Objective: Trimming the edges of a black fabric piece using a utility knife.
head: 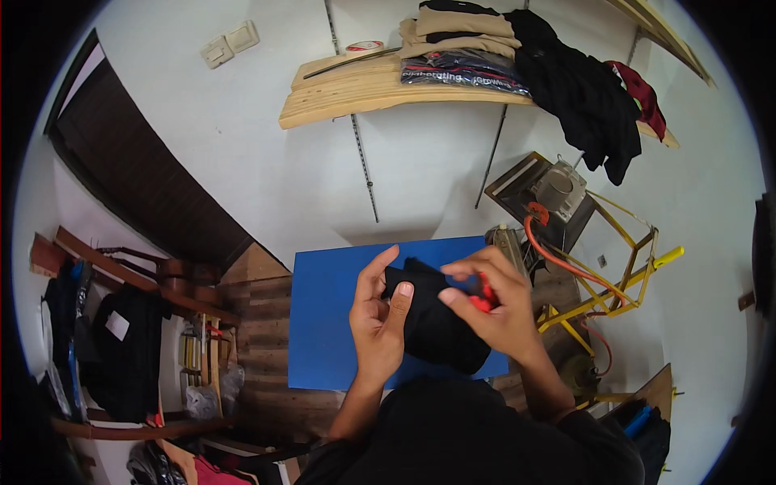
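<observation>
A piece of black fabric is held up over the blue tabletop, its lower part hanging toward my body. The upper left edge of the fabric is pinched by my left hand, thumb in front and fingers behind. Just right of that edge is my right hand, with a small red object tucked in its curled fingers. Blur and the fingers hide most of this object, so its kind is unclear. The thumb and forefinger of the right hand are apart, close to the fabric.
A wooden wall shelf carries folded clothes and a tape roll. Right of the table stands a yellow metal frame with an orange hose. Black garments hang at the left, below a dark door.
</observation>
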Available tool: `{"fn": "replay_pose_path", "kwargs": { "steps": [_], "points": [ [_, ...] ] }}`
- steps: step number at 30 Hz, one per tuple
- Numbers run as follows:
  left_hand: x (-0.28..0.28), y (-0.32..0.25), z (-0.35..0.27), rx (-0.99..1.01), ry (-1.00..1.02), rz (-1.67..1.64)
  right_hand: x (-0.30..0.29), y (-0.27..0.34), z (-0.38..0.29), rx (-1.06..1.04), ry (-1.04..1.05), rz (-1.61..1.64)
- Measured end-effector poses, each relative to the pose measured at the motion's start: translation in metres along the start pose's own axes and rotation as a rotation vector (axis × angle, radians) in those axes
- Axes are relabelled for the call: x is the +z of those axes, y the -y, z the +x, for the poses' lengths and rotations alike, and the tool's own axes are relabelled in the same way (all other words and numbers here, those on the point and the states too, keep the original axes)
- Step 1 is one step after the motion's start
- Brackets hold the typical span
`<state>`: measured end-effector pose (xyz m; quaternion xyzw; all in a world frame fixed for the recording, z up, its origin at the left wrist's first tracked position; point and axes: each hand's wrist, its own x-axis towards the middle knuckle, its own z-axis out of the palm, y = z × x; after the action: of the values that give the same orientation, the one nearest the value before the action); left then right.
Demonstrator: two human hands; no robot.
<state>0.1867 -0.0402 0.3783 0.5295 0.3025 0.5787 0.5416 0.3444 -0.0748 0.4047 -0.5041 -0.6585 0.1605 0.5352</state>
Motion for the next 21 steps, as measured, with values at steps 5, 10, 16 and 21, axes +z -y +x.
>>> {"fn": "replay_pose_path", "kwargs": {
  "steps": [5, 10, 16, 21],
  "points": [
    [0.003, 0.011, -0.011, 0.035, 0.022, 0.013, 0.010, -0.014, -0.011, -0.038, 0.002, -0.072],
    [-0.007, 0.013, -0.010, -0.002, 0.044, 0.020, 0.009, -0.026, -0.013, 0.168, -0.214, -0.018],
    [-0.006, 0.014, -0.010, -0.032, 0.006, -0.025, -0.004, -0.031, -0.023, 0.325, -0.197, 0.235],
    [-0.003, 0.015, -0.015, -0.096, 0.096, -0.181, 0.000, -0.018, -0.023, 0.081, 0.030, 0.100]
  ]
}}
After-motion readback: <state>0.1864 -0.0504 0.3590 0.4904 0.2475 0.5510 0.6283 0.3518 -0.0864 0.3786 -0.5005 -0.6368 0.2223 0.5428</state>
